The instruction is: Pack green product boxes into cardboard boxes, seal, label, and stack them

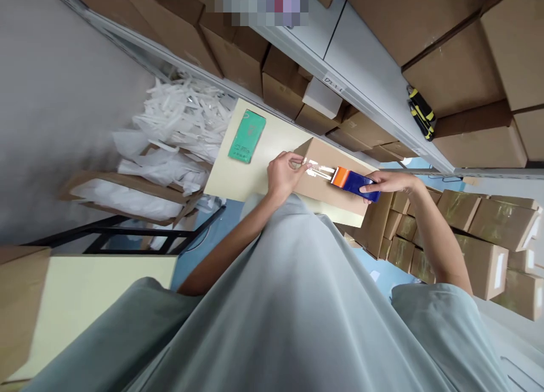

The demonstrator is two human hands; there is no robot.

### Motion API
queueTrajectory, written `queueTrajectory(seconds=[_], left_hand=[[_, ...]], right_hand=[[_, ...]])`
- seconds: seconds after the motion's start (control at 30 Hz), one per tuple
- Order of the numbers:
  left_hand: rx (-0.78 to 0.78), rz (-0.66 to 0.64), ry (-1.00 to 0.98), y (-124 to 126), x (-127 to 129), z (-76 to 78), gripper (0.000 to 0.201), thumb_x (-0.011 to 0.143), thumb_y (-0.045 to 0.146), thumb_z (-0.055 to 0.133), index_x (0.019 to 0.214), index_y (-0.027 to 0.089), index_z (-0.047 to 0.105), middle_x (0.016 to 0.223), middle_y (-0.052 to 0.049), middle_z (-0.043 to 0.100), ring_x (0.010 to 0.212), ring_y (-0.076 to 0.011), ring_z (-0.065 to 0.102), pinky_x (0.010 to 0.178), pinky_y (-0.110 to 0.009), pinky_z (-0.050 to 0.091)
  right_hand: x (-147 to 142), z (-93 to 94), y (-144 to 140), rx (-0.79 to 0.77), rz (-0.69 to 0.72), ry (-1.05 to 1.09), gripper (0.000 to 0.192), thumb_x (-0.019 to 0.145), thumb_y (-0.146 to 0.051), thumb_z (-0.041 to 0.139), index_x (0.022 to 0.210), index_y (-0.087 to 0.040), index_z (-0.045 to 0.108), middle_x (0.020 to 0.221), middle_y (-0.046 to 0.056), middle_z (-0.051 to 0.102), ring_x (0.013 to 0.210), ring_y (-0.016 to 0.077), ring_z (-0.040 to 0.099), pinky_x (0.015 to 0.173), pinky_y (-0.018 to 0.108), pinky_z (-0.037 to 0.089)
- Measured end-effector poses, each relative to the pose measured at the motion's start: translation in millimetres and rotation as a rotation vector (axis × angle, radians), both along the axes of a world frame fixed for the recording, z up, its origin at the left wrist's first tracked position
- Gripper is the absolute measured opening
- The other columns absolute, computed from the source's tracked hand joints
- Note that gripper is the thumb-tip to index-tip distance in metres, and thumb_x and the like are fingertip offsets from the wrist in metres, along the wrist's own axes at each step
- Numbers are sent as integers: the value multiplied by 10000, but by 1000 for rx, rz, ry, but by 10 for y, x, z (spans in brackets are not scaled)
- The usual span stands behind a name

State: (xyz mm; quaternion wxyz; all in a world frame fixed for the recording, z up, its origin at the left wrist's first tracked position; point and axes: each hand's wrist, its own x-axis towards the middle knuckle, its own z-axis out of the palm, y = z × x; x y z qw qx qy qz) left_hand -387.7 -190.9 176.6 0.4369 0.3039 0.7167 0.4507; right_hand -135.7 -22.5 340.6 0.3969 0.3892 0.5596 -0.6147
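Observation:
A closed brown cardboard box [325, 197] lies on a pale yellow table. My right hand [389, 183] is wrapped around the blue handle of a tape dispenser [357, 185] with an orange, toothed front, low over the box top. A shiny strip of clear tape [318, 170] runs along the box from the dispenser toward my left hand [285, 177]. At the box's left end, the thumb and fingers of my left hand pinch the tape's end against the edge. Exactly how the fingertips meet the tape is hard to see.
A green flat box [247, 137] lies on the table's [225, 177] left part. White packing scraps [182, 114] pile up on the left. Shelves of cartons stand behind, with black-and-yellow-handled tools [420, 114] on one shelf. Stacked taped cartons [476, 233] fill the right side.

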Motion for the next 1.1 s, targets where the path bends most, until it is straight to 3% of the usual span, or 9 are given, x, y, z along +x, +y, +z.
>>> queueTrajectory(seconds=[0.17,0.3,0.57,0.67,0.77,0.87,1.07,1.1], left_hand=[[-28,92,-113,16,93,-75,253,808,365,889,974,205,788,1069,-56,824,816,-175,711,842,-312,588],[-16,108,-108,17,154,-87,281,780,386,880,965,193,794,1021,-52,809,775,-153,689,815,-292,581],[-20,158,-66,55,236,-165,264,733,347,922,881,191,769,934,-9,788,801,-159,704,789,-311,575],[-23,188,-55,83,263,-245,284,728,334,951,884,177,772,877,23,776,784,-143,673,803,-336,575],[-33,214,-25,110,285,-302,343,708,370,993,885,185,764,819,50,761,762,-130,644,815,-350,594],[-39,226,22,132,303,-315,412,672,440,1025,850,197,744,791,59,745,753,-128,613,849,-387,624],[-89,282,88,168,311,-323,540,571,572,1056,775,221,700,722,76,688,777,-140,622,929,-459,654],[-78,245,104,169,303,-336,555,588,611,1038,779,223,690,721,75,680,787,-145,624,931,-466,654]], right_hand=[[57,85,-94,8,-7,89,654,826,-842,867,881,-189,879,821,39,831,796,211,761,874,346,634],[322,278,-163,26,-25,131,604,850,-810,873,915,-209,891,840,35,843,833,222,774,858,340,645],[1637,733,-207,174,-106,-14,595,862,-767,889,962,-181,902,820,80,848,864,274,807,853,385,665],[2053,787,-192,127,-101,-49,604,842,-785,888,960,-193,898,828,71,851,850,258,808,842,375,667],[2320,665,-163,38,-160,-39,609,819,-788,905,944,-192,893,827,59,853,825,247,803,819,360,662],[2465,368,-121,-7,-232,-8,606,776,-776,948,917,-190,885,833,61,856,833,249,798,817,357,645],[2583,-299,44,-82,-122,119,667,785,-836,891,880,-176,870,820,49,839,812,220,774,808,325,595],[2596,-380,68,-82,-100,144,668,794,-840,880,871,-176,868,813,45,834,801,215,766,803,322,590]])
